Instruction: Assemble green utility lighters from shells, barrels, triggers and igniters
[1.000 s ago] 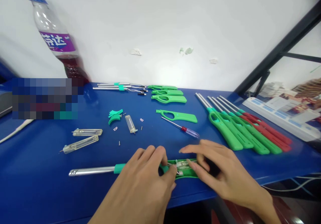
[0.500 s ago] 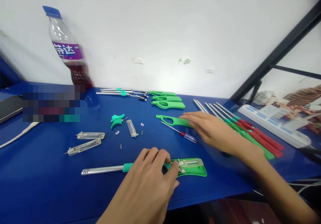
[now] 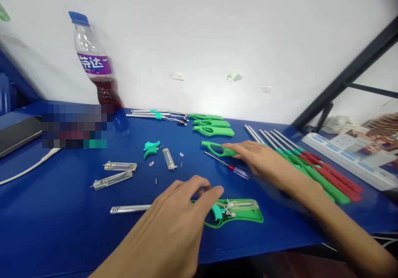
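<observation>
My right hand [image 3: 264, 159] grips the rear end of a green lighter handle shell [image 3: 212, 147], just above the table. Beneath it lies a screwdriver [image 3: 228, 166] with a red and clear handle. My left hand [image 3: 178, 209] hovers over a partly assembled lighter, thumb lifted away from the curled fingers, and covers its middle. That lighter's open green half shell [image 3: 253, 216] holds a clear fuel tank [image 3: 244, 204], a teal trigger [image 3: 217, 212] and white wires. Its silver tube [image 3: 129, 208] points left.
Loose clear tanks [image 3: 113, 180], teal triggers [image 3: 151, 149] and a small screw [image 3: 156, 181] lie left of centre. Green shells [image 3: 214, 131] and wired tubes [image 3: 146, 115] line the back. Finished-looking lighters [image 3: 329, 170], a power strip [image 3: 348, 157] and a drink bottle [image 3: 95, 64] flank them.
My left thumb has lifted off the trigger area, so the teal trigger now shows. My right hand's grip on the green shell shows a slight shift. The whole view has moved a little.
</observation>
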`<state>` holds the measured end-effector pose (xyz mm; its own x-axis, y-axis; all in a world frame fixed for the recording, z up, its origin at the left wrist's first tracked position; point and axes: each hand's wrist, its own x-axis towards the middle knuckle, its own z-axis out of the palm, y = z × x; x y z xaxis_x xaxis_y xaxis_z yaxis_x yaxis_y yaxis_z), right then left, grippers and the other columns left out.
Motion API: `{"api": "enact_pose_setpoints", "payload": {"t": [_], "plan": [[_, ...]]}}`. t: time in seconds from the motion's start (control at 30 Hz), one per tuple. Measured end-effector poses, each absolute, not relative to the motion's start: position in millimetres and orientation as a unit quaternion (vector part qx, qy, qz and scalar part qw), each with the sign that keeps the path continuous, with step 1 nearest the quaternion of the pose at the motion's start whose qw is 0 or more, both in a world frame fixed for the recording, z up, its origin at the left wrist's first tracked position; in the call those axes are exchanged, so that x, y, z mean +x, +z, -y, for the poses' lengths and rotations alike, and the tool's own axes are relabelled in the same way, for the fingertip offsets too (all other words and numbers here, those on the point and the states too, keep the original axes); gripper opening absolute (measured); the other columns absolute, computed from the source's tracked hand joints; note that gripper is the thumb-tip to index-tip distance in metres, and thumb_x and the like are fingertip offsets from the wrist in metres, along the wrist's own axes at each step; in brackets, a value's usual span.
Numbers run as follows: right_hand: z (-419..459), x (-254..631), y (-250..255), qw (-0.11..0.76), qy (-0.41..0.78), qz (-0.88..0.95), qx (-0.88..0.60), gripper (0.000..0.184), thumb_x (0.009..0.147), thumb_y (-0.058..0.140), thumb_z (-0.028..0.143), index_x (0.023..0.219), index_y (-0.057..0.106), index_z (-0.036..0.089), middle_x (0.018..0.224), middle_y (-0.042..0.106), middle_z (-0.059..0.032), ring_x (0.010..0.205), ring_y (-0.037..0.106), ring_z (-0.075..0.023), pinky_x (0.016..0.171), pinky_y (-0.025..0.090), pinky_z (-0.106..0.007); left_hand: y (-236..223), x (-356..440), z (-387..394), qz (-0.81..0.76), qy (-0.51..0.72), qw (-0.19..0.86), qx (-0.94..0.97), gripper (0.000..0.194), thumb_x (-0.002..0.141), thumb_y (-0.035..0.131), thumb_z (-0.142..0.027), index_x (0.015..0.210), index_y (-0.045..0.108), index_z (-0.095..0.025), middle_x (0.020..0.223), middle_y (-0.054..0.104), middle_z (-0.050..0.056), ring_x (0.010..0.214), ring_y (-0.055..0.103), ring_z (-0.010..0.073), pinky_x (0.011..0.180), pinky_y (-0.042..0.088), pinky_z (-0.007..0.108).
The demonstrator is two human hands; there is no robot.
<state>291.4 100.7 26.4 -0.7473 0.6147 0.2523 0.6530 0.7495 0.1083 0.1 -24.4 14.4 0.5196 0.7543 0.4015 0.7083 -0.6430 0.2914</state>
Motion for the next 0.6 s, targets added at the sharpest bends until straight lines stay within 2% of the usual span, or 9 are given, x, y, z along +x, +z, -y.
{"api": "enact_pose_setpoints", "payload": {"t": [0.1,0.23,0.33,0.43,0.6], "plan": [[-86.8,303.7,36.3,0.132,-0.095,0.92,-0.357,0.064,0.101,0.045,0.002,0.162,0.042,0.023,0.135,0.074,-0.0147,0.116,0.075,-0.0269,0.093,0.065,-0.044,22.7,-12.1,23.7,-0.448,0.292,0.008,0.845,0.051,0.103,0.039,-0.009,0.148,0.055,-0.028,0.136,0.068,0.007,0.113,0.073,0.0256,0.094,0.064,0.044],[-47.3,310.0,48.1,0.144,-0.058,0.924,-0.349,0.068,0.103,0.049,0.009,0.166,0.037,0.033,0.132,0.075,-0.0071,0.106,0.077,-0.022,0.083,0.067,-0.034,30.3,-26.4,21.0,-0.497,0.335,-0.04,0.8,0.042,0.109,0.048,-0.025,0.15,0.052,-0.036,0.141,0.067,0.003,0.124,0.07,0.0256,0.099,0.062,0.042],[-19.5,302.2,51.1,0.069,-0.02,0.951,-0.3,0.07,0.104,0.043,0.01,0.17,0.03,0.033,0.144,0.071,-0.0072,0.121,0.073,-0.0246,0.09,0.067,-0.035,25.7,-31.2,21.2,-0.497,0.3,-0.035,0.813,0.042,0.109,0.052,-0.033,0.152,0.054,-0.033,0.142,0.068,0.005,0.126,0.069,0.0305,0.099,0.062,0.046],[-5.5,290.3,48.9,0.06,-0.031,0.964,-0.258,0.079,0.098,0.041,0.002,0.171,0.027,0.031,0.143,0.073,-0.0052,0.125,0.073,-0.024,0.095,0.066,-0.035,15.7,-30.9,22.4,-0.48,0.241,0.001,0.843,0.035,0.11,0.051,-0.03,0.142,0.063,-0.029,0.136,0.071,0.006,0.122,0.07,0.0307,0.103,0.06,0.05],[-2.0,276.3,47.2,0.093,-0.086,0.967,-0.223,0.092,0.083,0.036,-0.01,0.169,0.031,0.022,0.129,0.08,-0.0049,0.112,0.079,-0.0237,0.09,0.068,-0.034,6.6,-28.2,20.2,-0.446,0.19,0.064,0.872,0.032,0.109,0.045,-0.015,0.12,0.072,-0.029,0.12,0.073,0.002,0.109,0.07,0.0239,0.101,0.058,0.044]]}}
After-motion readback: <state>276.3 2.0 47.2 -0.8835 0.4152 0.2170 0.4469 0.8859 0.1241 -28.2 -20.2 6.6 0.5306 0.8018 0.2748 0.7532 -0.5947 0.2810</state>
